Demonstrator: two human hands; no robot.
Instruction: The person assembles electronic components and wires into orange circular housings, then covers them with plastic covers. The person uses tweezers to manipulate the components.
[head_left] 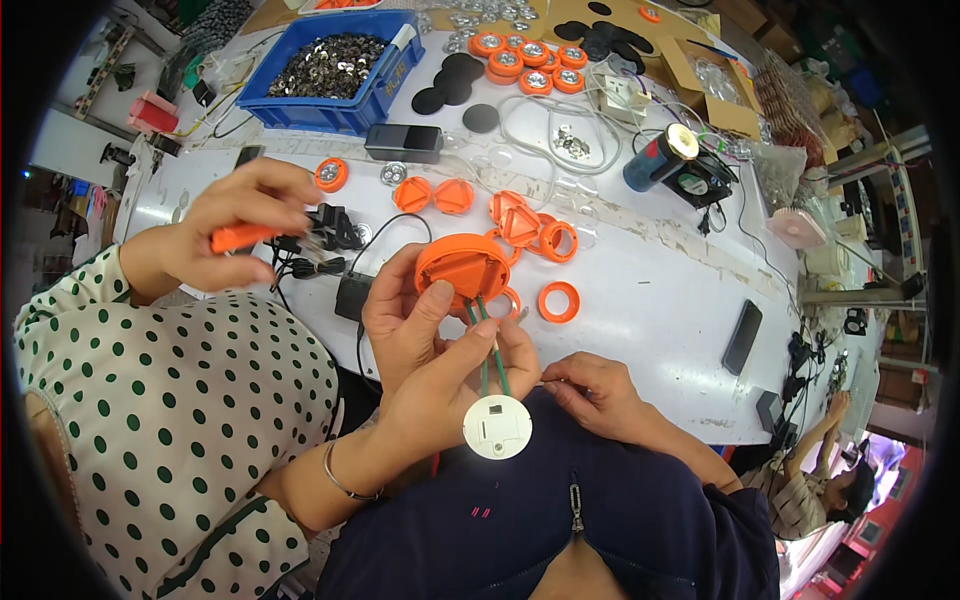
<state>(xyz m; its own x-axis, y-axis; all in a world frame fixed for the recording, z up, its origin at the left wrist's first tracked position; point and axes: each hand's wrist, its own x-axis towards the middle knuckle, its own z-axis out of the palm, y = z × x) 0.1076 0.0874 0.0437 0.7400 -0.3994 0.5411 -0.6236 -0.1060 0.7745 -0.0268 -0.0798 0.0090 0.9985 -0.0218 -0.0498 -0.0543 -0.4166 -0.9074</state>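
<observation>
My left hand [395, 305] grips a round orange plastic housing [462, 268], its hollow side with a triangular recess facing me. Its forearm is hidden behind a co-worker's arm. Two green wires [488, 350] run from the housing down to a white round disc [497, 428] that hangs over my dark top. A co-worker's braceleted hand [440, 390] pinches near the wires, just below my left hand. Right of the disc, my right hand [600, 395] has thumb and fingertips pressed together; what they hold, if anything, I cannot make out.
The co-worker's other hand [245, 225] holds an orange-handled tool [240, 237], blurred. Orange rings [558, 302] and triangular-recess housings [517, 222] lie ahead. Farther back stand a blue crate [335, 118] of small metal parts and several orange lamps [535, 80]. A phone [741, 337] lies right.
</observation>
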